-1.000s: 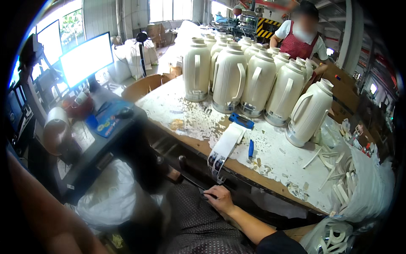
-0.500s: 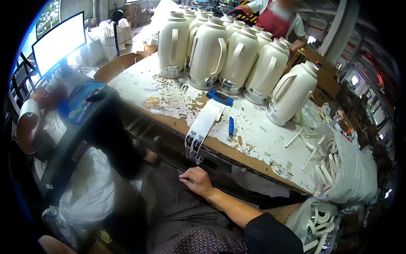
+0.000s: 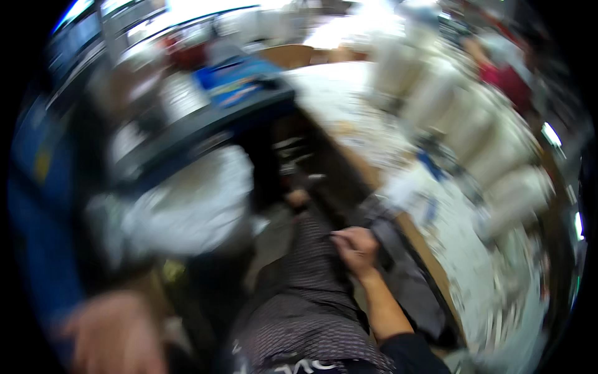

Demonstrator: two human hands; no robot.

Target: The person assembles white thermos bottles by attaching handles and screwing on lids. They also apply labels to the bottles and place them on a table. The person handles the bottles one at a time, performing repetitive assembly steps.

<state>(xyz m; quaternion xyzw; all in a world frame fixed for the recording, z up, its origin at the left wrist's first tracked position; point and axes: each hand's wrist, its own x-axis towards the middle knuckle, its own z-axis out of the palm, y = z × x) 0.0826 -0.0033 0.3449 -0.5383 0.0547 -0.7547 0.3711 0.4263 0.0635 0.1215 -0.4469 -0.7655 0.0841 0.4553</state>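
My right hand [image 3: 358,249] hovers over my patterned, dark-clad lap, beside the edge of the white worktable [image 3: 461,255]. Its fingers are curled together; whatever they may pinch is too small or blurred to make out. At the lower left, my left hand [image 3: 118,333] is smeared by motion, so its fingers cannot be read. A pale strip of labels [image 3: 402,187] hangs at the table edge near my right hand. Beyond it lies a small blue object [image 3: 430,165]. Several cream vacuum jugs [image 3: 458,128] stand on the table's far right side.
A large white plastic bag [image 3: 193,209] sits left of my legs, below a dark desk [image 3: 187,134] bearing a blue sheet [image 3: 233,81]. At the upper right is a co-worker in red [image 3: 514,87]. Pale strips [image 3: 504,318] lie toward the table's near right.
The view has swung left, shifting table and jugs rightward and blurring everything. My left hand has come further into view at the lower left. The right hand stays curled over my lap.
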